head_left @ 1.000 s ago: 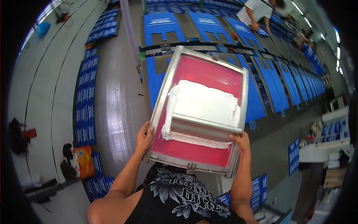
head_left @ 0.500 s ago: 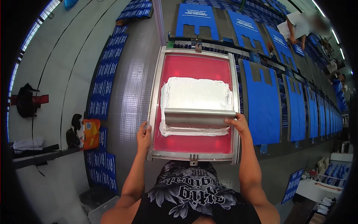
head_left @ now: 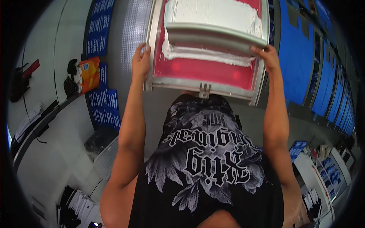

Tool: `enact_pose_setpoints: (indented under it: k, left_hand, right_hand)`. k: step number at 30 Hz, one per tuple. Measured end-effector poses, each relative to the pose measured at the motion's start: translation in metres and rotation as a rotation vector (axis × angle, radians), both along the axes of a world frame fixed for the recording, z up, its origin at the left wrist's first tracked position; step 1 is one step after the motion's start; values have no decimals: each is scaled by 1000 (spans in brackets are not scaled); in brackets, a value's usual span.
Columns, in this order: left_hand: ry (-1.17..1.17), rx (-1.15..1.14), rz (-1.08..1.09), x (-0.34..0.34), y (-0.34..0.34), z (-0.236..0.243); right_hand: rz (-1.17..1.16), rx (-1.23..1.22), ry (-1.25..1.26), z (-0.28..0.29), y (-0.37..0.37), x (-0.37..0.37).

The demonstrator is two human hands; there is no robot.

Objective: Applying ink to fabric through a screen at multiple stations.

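A screen-printing frame (head_left: 175, 84) with metal rails lies in front of me at the top of the view; its far end is cut off. White ink (head_left: 218, 13) covers much of its pink mesh (head_left: 197, 72). Across the ink rests a wide metal squeegee (head_left: 215, 37), slightly slanted. Around the left rail is my left hand (head_left: 140, 60), thumb up and its other fingers partly hidden. My right hand (head_left: 270, 59) is closed at the right rail, with its thumb at the squeegee's right end.
Flat blue bags (head_left: 296, 57) on boards line the right side. More printed blue bags (head_left: 99, 34) hang along the left of the grey table. Farther left are an orange bag (head_left: 90, 76) and a ledge (head_left: 42, 129). A clear plastic bin (head_left: 108, 155) stands low left.
My view has tilted down toward my body. The frame, squeegee and both hands appear higher in the picture, and the frame looks larger and slightly turned. Both hands keep their hold.
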State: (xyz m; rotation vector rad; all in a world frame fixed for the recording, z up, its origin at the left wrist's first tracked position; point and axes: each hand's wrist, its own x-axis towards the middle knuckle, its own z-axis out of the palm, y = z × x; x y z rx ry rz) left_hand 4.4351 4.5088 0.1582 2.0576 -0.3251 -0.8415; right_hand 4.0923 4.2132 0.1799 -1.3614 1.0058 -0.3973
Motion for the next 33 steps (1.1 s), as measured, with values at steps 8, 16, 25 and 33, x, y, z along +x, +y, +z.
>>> enact_pose_setpoints:
  k: [8,16,25,33]
  left_hand:
    - [-18,-204,1,-11,-9,3]
    - [-242,-65,-144,-5,0,-8]
    - [-674,-9,-979,-42,-64,93]
    - [-1067,-204,-782,8,-179,77]
  right_hand:
    - [-38,-8,-8,-4,6,-9]
    - [-21,-30,24,1,10,-8]
    - [471,-871,647,60,83,-6]
    - [282,-1224,415,38,-40,64]
